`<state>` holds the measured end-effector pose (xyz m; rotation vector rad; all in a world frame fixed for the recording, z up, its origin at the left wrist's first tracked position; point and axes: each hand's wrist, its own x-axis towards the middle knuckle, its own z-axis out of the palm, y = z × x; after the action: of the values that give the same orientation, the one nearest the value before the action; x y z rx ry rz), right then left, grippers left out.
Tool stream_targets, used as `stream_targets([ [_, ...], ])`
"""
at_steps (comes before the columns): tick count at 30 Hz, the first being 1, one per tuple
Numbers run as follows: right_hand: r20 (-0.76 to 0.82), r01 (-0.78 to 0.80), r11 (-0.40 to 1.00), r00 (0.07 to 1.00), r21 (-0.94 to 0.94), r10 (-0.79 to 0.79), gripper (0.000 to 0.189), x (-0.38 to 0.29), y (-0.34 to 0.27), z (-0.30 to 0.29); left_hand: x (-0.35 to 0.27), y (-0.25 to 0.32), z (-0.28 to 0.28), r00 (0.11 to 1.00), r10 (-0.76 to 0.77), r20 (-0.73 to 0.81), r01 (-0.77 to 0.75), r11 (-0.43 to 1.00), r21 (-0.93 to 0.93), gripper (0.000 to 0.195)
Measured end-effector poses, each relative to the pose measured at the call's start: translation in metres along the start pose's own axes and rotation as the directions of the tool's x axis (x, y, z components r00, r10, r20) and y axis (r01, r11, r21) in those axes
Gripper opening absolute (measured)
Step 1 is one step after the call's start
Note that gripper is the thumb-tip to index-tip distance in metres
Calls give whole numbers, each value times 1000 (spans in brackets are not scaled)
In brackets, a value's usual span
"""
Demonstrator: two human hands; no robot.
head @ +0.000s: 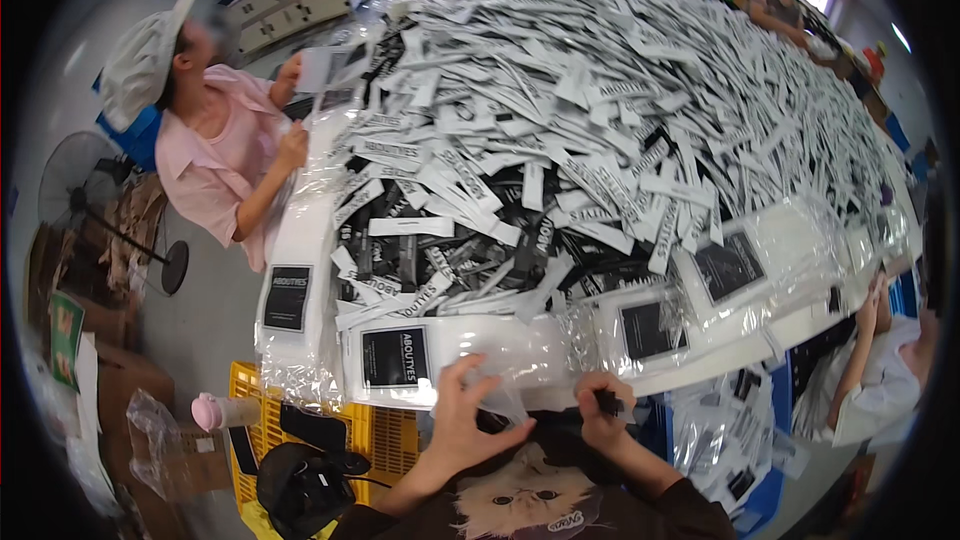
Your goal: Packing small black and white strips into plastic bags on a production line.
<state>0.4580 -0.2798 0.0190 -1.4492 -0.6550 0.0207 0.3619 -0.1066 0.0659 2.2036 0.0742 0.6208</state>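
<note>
My left hand (469, 416) is at the table's near edge, fingers spread around a clear plastic bag (511, 405) that it seems to hold. Just to its right, my right hand (602, 409) is closed on a small black packet (609, 403). Stacks of clear bags with black printed labels (395, 357) lie flat along the near edge. Beyond them rises a large heap of slim white sachets (525, 90), with black sachets (405, 262) among them at the near side.
A blue crate (772, 420) of filled bags stands below the edge at right. A yellow crate (244, 382), a pink-lidded bottle (217, 412) and a black bag (304, 484) are at lower left. Co-workers stand left and right of the table; a fan (79, 195) stands far left.
</note>
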Motion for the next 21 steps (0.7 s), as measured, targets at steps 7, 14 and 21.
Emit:
stream_targets([
  [7, -400, 210, 973, 887, -95, -230, 25, -23, 33, -42, 6, -11, 5, 999, -46, 22, 45, 999, 27, 74],
  [14, -404, 165, 813, 801, -559, -441, 23, -19, 42, -83, 16, -9, 17, 993, -80, 87, 77, 997, 31, 73],
  [21, -505, 39, 971, 848, -236, -157, 24, -32, 49, -74, 19, 0, 19, 974, -120, 193, 106, 991, 79, 73],
])
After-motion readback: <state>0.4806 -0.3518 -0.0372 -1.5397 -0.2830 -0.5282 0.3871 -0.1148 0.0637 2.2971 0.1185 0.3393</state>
